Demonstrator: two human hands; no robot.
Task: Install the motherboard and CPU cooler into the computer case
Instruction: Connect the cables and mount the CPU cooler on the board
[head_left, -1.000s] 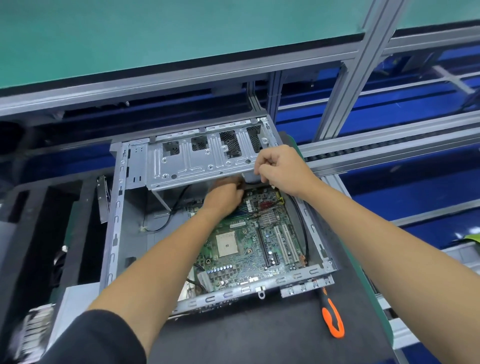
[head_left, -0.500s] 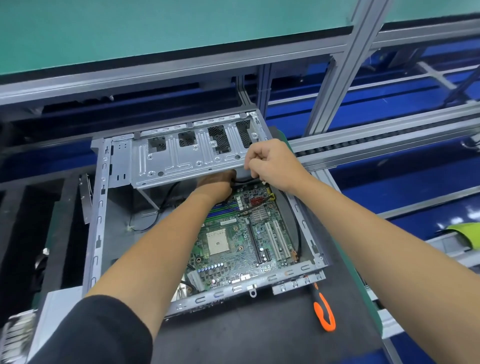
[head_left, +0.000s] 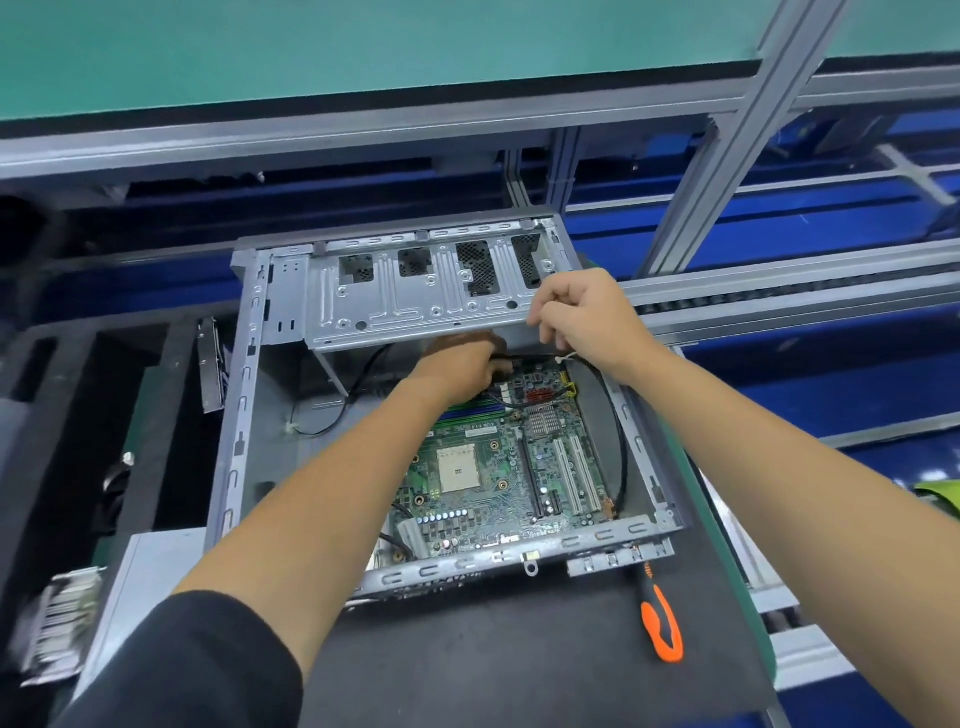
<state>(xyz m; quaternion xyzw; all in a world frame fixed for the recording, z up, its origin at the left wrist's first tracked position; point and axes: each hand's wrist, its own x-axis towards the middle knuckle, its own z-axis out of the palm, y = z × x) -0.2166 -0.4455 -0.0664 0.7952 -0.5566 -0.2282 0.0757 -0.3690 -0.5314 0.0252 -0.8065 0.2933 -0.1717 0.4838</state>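
Open case (head_left: 244, 415) lying on its side on a dark mat (head_left: 493, 649) on the table, seen from the head camera. The motherboard (head_left: 498, 467) lies flat inside the case, towards its right and near walls, with the bare CPU socket (head_left: 458, 467) near its middle and two white expansion slots (head_left: 576, 473) to the right of it. A drive bracket (head_left: 415, 291) spans the far part of the case above the board's far edge.

Left hand (head_left: 462, 364): reaches under the near edge of the bracket to the far edge of the board, fingers curled; its fingertips are in shadow, so whether the grip is clamped on anything cannot be told.

Right hand (head_left: 582, 317): at the right end of the bracket's near edge, fingers curled, pinching a black cable (head_left: 621, 452) near its white tie; the cable runs from the hand down along the right wall of the case.

A second black cable (head_left: 332, 410) loops over the bare case floor left of the board. A screwdriver (head_left: 660, 623) with an orange-and-black handle lies on the mat just beside the case's near right corner. A grey aluminium frame (head_left: 727, 150) and blue rails stand beyond the case.
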